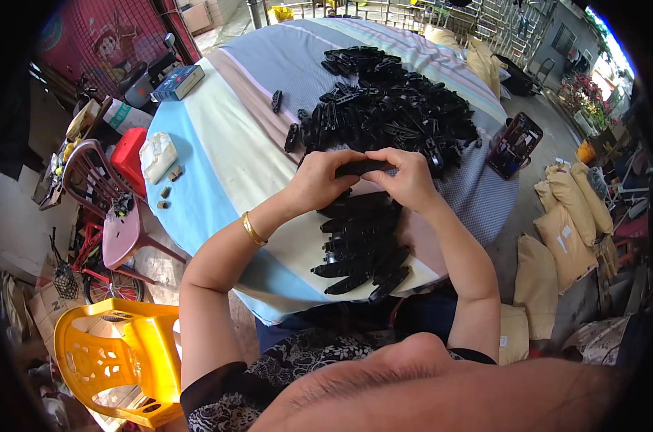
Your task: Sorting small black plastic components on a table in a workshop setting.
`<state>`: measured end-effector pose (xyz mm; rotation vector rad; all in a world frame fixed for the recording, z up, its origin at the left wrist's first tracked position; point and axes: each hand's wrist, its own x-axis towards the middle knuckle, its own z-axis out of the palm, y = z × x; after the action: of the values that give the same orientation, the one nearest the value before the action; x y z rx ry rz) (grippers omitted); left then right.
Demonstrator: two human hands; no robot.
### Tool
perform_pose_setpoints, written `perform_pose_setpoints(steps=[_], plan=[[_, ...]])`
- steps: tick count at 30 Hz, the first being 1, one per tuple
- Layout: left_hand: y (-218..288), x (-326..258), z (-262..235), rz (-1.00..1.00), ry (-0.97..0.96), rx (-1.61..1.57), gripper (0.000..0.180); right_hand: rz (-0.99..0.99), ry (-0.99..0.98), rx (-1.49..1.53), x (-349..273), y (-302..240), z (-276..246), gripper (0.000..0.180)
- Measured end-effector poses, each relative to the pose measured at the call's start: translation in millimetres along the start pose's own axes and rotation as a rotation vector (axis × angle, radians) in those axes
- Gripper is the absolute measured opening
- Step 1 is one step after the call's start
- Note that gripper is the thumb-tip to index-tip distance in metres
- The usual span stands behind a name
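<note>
A round tabletop (218, 144) takes up most of the view, covered with a striped cloth in blue, cream, pink and grey bands. On the far half of it a big loose heap of black plastic clips (391, 104) is spread out, with a couple of strays off to its left. Closer to the person, a smaller stack of assembled black pieces (362, 245) is laid near the tabletop's near edge, pretty much right below the hands. A yellow plastic chair (114, 360) is seen at lower left, and a maroon plastic chair (107, 209) just behind it, both well apart from the work. Tan sacks (564, 223) are piled on the floor off to the right. A phone (515, 144) is propped at the right edge of the tabletop, near the heap. A blue box (179, 83) is set at the far left edge, and a crumpled white bag (157, 155) is left on the blue band nearer in. One black bar-shaped piece (362, 168) is held up between both hands, just above the stack and just short of the heap. The left hand (323, 180), with a gold bangle (253, 229) on the wrist, has its fingers pinched narrow on the left end of the piece; the right hand (409, 180) has its fingers curled tight over the right end.
</note>
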<state>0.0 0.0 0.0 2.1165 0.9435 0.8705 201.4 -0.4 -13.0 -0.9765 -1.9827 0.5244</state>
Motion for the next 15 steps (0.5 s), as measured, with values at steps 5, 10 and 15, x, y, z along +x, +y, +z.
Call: perform_pose_setpoints(steps=[5, 10, 15], plan=[[-6, 6, 1, 0.033, -0.043, -0.039, 0.037, 0.216, -0.062, 0.543, 8, 24, -6, 0.034], [-6, 0, 1, 0.354, -0.426, 0.001, 0.042, 0.250, 0.064, 0.050, 14, 41, -35, 0.015], [-35, 15, -19, -0.091, 0.181, 0.314, 0.029, -0.064, -0.018, -0.387, 8, 37, -7, 0.019]])
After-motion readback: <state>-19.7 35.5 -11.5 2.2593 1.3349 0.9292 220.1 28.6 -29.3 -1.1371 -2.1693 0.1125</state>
